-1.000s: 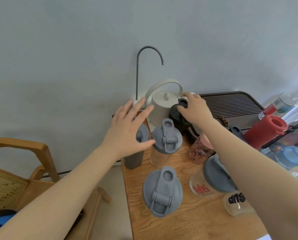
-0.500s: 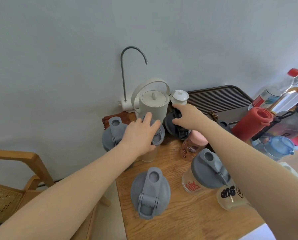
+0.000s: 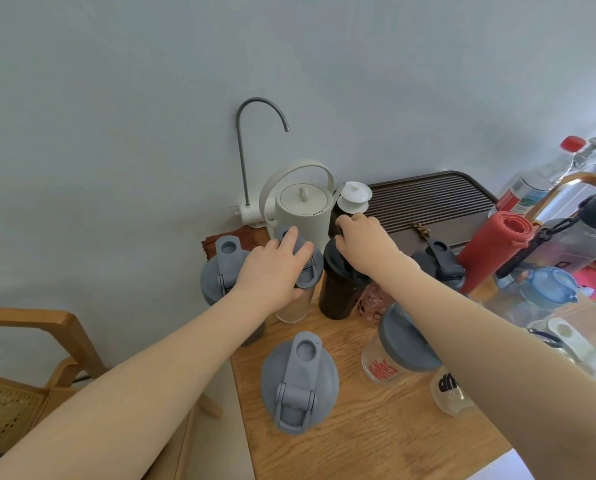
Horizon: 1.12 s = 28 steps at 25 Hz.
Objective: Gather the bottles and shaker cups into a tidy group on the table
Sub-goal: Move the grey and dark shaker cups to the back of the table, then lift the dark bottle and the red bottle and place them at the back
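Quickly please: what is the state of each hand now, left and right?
Left hand: closed over the grey lid of a clear shaker cup.
Right hand: closed on the top of the black shaker cup.

Both of your bare arms reach forward from the lower corners of the view, forearms angling in toward each other. Your left hand (image 3: pixel 272 271) lies palm down, wrist nearly straight, with the fingers (image 3: pixel 291 239) spread and curled over the top of a rounded lid, and the thumb pressed along its near side. Your right hand (image 3: pixel 362 242) sits just beside it, slightly farther forward, also palm down. Its knuckles are raised and its fingertips (image 3: pixel 357 218) bend downward, closed around something dark beneath the palm. The two hands are close but not touching. Your right forearm crosses the view at a steeper diagonal than your left.
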### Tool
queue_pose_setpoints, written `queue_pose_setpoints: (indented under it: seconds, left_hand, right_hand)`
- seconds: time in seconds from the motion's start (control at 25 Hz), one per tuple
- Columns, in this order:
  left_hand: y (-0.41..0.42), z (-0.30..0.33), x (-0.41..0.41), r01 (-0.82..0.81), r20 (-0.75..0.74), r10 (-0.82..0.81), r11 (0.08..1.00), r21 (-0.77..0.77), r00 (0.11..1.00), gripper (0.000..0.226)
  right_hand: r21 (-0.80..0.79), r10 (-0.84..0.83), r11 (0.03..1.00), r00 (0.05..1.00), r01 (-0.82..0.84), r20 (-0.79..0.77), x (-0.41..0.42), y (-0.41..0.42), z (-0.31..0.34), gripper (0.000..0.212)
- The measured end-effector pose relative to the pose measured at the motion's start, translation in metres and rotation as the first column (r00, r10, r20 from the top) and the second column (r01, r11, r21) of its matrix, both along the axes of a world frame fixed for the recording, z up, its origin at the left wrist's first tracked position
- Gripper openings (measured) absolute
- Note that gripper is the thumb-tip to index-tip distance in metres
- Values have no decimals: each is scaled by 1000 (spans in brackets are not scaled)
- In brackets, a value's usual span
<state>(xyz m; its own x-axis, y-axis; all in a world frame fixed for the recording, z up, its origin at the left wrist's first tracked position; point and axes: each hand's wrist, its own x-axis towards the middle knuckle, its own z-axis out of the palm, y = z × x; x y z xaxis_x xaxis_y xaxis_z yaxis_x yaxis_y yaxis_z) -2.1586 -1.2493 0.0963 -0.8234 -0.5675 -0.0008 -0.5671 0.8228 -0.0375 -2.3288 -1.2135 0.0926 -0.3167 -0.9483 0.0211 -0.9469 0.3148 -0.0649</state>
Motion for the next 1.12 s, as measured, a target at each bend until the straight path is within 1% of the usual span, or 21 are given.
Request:
queue_pose_setpoints:
  seconds: [0.12,0.16,0.24,0.28,0.36,0.44,0.52,0.6,0.72,0.8,0.88,0.92,1.0,1.04,1.12]
  left_hand:
    - [-1,1,-1,-5,-19,6,999,43,1000,70]
    - [-1,2,0,-6,-36,8,998,62,999,72]
    - [-2,4,1,-5,-94,12,997,73,996,73]
    - [-1,7,1,-1,-132,9,998,66,991,72]
    - [2,16,-5,37,-231,-21,997,65,973,64]
    - [10,33,-18,117,-347,-68,986,122,935,55]
    - [28,53,-37,217,-443,-124,962,166,888,50]
    - [50,71,-60,319,-521,-197,935,156,830,48]
    - [85,88,-111,389,-566,-232,905,174,791,47]
    - [107,92,-153,392,-585,-216,900,192,782,47]
    - [129,93,-196,386,-604,-190,898,212,774,46]
    - [139,92,-215,377,-609,-169,897,231,775,46]
    - [156,88,-249,345,-603,-118,897,277,789,48]
    - [162,86,-262,326,-596,-93,898,296,798,49]
    - [174,81,-284,284,-586,-42,901,327,809,50]
  right_hand:
    - [40,10,999,1000,-9,-4,-3,4,-5,39]
    - [64,8,998,1000,-10,19,-3,8,-3,43]
    - [74,-3,997,992,-6,123,-1,19,7,50]
    - [41,-8,999,984,1,176,-2,27,13,53]
    - [-67,11,998,972,5,233,-8,44,27,53]
    - [-193,55,981,970,-8,235,-19,63,45,46]
    - [-327,85,945,971,-8,223,-38,86,66,38]
    - [-466,93,884,974,14,205,-61,108,86,32]
    - [-643,64,754,959,136,278,-101,145,107,26]
    - [-693,44,696,952,188,302,-132,175,110,22]
    - [-726,23,659,959,197,281,-169,206,107,23]
    - [-732,4,646,957,218,289,-189,221,104,25]
    - [-683,-72,648,920,338,386,-235,244,94,35]
    - [-618,-109,668,875,415,471,-258,251,87,46]
    - [-440,-123,725,728,530,674,-298,259,67,73]
